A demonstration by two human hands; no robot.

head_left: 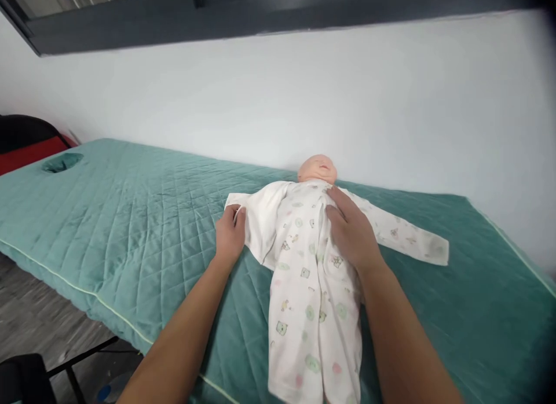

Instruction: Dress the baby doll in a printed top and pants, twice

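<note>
A baby doll [318, 169] lies on its back with its head toward the wall, dressed in a white romper [299, 311] printed with small animals and green and pink shapes. At its left side in the picture, my left hand [231, 230] is closed on the end of the romper's sleeve [260, 210], which shows plain white there. My right hand [354, 230] rests over the romper's front at the chest, thumb and forefinger stretched out and apart. The other sleeve [408, 236] stretches out flat to the right. Fabric hides the doll's arms and body.
Under the doll is a bed with a quilted green cover [143, 219] and a face hole [63, 162] at its far left end. A white wall [217, 97] runs along its back. A black and red object [30, 143] stands beyond the left end; a black frame [65, 366] is low at front left.
</note>
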